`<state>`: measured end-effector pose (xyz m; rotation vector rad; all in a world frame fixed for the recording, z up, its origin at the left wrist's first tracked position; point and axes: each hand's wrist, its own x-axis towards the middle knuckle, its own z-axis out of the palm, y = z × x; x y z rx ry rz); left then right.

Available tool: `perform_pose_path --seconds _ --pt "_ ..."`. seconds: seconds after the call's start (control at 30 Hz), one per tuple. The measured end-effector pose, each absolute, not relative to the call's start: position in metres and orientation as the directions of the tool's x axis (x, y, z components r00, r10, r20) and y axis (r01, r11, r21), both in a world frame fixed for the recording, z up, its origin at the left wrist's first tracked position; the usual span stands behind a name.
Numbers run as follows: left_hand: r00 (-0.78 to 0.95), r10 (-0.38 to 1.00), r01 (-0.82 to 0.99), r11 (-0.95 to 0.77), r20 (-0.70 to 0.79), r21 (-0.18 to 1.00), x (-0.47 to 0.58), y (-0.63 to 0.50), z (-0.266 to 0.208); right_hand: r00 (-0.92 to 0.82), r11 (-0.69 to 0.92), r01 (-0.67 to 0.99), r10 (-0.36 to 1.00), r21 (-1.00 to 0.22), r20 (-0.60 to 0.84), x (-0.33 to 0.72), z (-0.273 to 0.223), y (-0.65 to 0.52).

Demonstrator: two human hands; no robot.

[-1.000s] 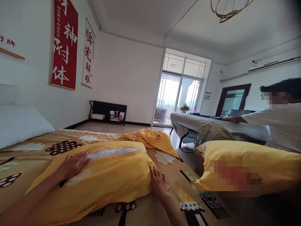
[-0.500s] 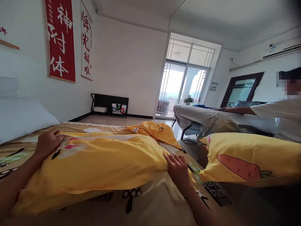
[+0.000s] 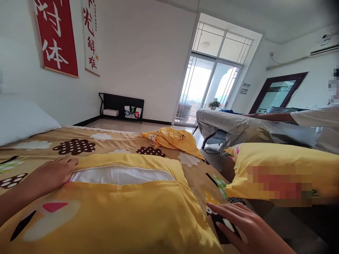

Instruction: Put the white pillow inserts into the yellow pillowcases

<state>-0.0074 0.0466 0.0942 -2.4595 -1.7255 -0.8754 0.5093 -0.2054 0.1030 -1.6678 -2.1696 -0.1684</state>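
A yellow pillow (image 3: 127, 215) lies on the bed in front of me, with a pink and black print at its left. Its pillowcase opening gapes along the far side and shows the white pillow insert (image 3: 123, 175) inside. At the far left corner of the opening, my left hand (image 3: 59, 171) rests flat on the case with its fingers stretched out. My right hand (image 3: 246, 224) is off the pillow, to its right over the bedsheet, with fingers apart and nothing in them.
A crumpled yellow cloth (image 3: 176, 139) lies farther back on the brown patterned bedsheet (image 3: 106, 141). A white pillow (image 3: 23, 118) is at the left. Another yellow pillow (image 3: 280, 158) lies at the right. Beyond it, a person's arm (image 3: 278, 117) reaches over a plastic-covered table (image 3: 238, 125).
The yellow pillow has come down flat and nearer, its opening now facing up with white showing. My right hand has let go and moved right. My left hand has loosened its grip.
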Motion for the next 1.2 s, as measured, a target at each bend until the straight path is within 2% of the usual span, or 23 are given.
perform_pose_path --seconds 0.07,0.17,0.2,0.27,0.37,0.47,0.57,0.63,0.67,0.73,0.8,0.97,1.03,1.1,1.13,1.2 --pt "0.357 0.807 0.804 -0.521 0.470 0.285 0.039 0.022 0.127 -0.159 0.269 0.954 0.832 -0.135 0.532 0.486 0.135 -0.178" --pt "0.651 0.716 0.630 -0.695 0.254 0.346 0.110 -0.006 0.126 -0.223 0.341 0.937 0.759 -0.082 0.612 0.432 0.119 -0.120" --pt "0.690 0.704 0.627 -0.698 0.170 0.347 0.128 -0.011 0.113 -0.240 0.335 0.940 0.783 -0.065 0.574 0.416 0.102 -0.102" --pt "0.682 0.729 0.685 -0.664 0.056 0.298 0.150 -0.013 0.083 -0.301 0.336 0.942 0.869 -0.020 0.393 0.392 0.065 -0.076" --pt "0.668 0.744 0.723 -0.652 0.010 0.229 0.153 -0.009 0.060 -0.339 0.367 0.930 0.885 -0.031 0.321 0.387 0.039 -0.064" --pt "0.700 0.713 0.705 -0.682 -0.041 0.195 0.150 -0.013 0.081 -0.306 0.363 0.922 0.896 -0.135 0.321 0.406 0.056 -0.073" --pt "0.731 0.681 0.675 -0.731 0.048 0.098 0.168 -0.027 0.107 -0.186 0.278 0.951 0.867 -0.139 0.462 0.416 0.079 -0.077" --pt "0.777 0.603 0.599 -0.797 0.179 0.084 0.190 -0.036 0.109 -0.148 0.224 0.972 0.826 -0.074 0.544 0.412 0.084 -0.072" --pt "0.794 0.570 0.563 -0.821 0.212 0.098 0.200 -0.040 0.105 -0.155 0.206 0.978 0.829 -0.036 0.537 0.408 0.084 -0.068" --pt "0.805 0.568 0.550 -0.822 0.168 0.147 0.216 -0.043 0.092 -0.157 0.160 0.987 0.879 0.031 0.450 0.401 0.080 -0.055" --pt "0.782 0.621 0.604 -0.778 0.060 0.173 0.222 -0.040 0.081 -0.110 0.082 0.992 0.922 0.091 0.372 0.400 0.079 -0.043" --pt "0.773 0.627 0.632 -0.746 -0.098 0.207 0.223 -0.014 0.094 -0.029 -0.014 0.994 0.915 0.105 0.403 0.418 0.093 -0.028" --pt "0.771 0.627 0.636 -0.751 -0.112 0.178 0.234 -0.006 0.107 0.009 -0.049 0.996 0.890 0.075 0.456 0.424 0.102 -0.030" --pt "0.773 0.625 0.634 -0.767 -0.106 0.101 0.253 -0.003 0.116 0.018 -0.062 0.995 0.881 0.078 0.473 0.425 0.112 -0.034" --pt "0.785 0.613 0.619 -0.783 -0.088 0.067 0.264 -0.002 0.118 -0.008 -0.043 0.994 0.897 0.105 0.442 0.424 0.117 -0.035" --pt "0.820 0.572 0.572 -0.819 -0.016 0.052 0.285 -0.003 0.116 -0.076 0.024 0.983 0.955 0.181 0.286 0.420 0.128 -0.034"
